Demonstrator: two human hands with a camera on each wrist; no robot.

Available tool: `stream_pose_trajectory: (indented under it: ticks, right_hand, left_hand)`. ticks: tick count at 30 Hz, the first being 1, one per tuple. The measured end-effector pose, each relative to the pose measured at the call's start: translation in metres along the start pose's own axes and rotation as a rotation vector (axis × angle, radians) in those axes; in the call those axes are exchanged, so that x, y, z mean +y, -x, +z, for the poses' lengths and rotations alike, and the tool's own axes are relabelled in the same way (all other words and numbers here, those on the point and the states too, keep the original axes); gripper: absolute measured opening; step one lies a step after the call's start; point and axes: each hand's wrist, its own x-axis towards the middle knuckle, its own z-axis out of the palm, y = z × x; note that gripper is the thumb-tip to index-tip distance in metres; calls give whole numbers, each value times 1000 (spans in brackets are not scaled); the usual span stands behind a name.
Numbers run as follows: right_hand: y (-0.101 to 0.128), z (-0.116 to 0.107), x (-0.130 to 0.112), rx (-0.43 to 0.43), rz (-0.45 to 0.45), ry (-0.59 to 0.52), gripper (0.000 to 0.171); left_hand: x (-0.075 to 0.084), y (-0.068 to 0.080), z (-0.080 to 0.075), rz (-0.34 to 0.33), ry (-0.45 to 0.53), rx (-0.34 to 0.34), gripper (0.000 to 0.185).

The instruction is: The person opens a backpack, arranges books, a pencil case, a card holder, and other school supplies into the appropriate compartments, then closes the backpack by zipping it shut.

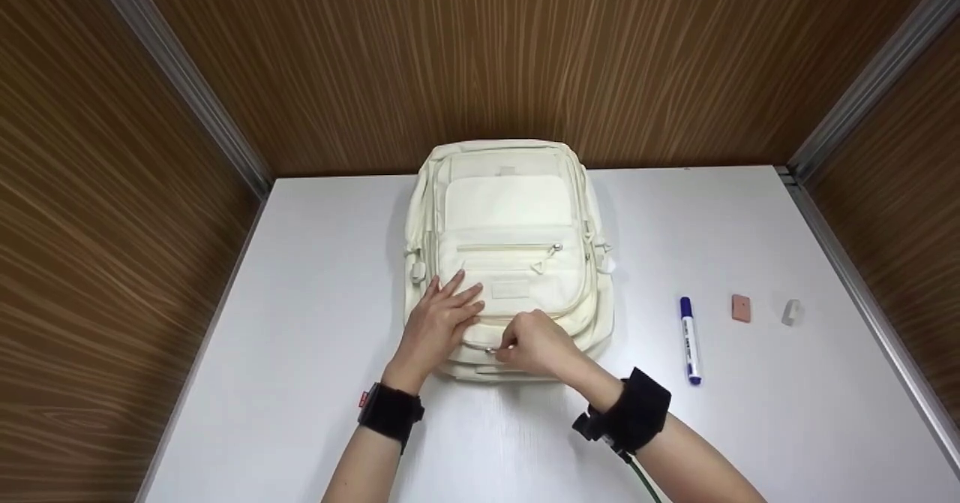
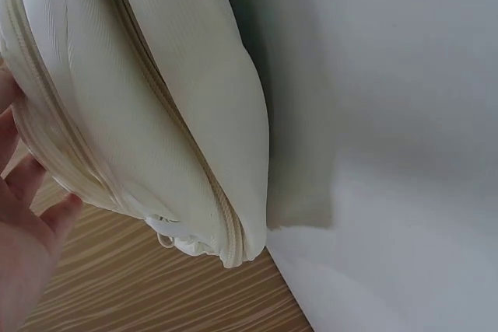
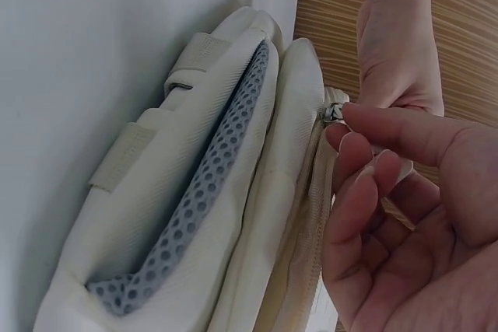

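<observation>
Right hand (image 1: 536,341) has a zipper pull (image 3: 333,113) pinched in its fingers, on the cream backpack (image 1: 510,203) lying right under the grip. Left hand (image 1: 436,325) is just left of that, fingers spread apart, resting on it too. Blue-capped marker (image 1: 691,340) sits off right of the grip, then a pink block (image 1: 741,308), then a small whitish piece (image 1: 791,312).

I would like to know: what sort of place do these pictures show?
Probably a booth or workstation set up for recording: wood-grain panels with metal corner strips enclose a white table on three sides, and the person wears black bands on both wrists.
</observation>
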Motion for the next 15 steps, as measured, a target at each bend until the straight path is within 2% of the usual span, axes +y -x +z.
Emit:
stream_pose_trajectory:
  ticks: [7,15]
  right_hand:
    - [8,-11,15,-11,18,10,15]
    - [18,-27,39,-46,53,-55,15]
  left_hand:
    - [-1,0,1,-5,26,3,24]
    - [-1,0,1,-29,61,2,23]
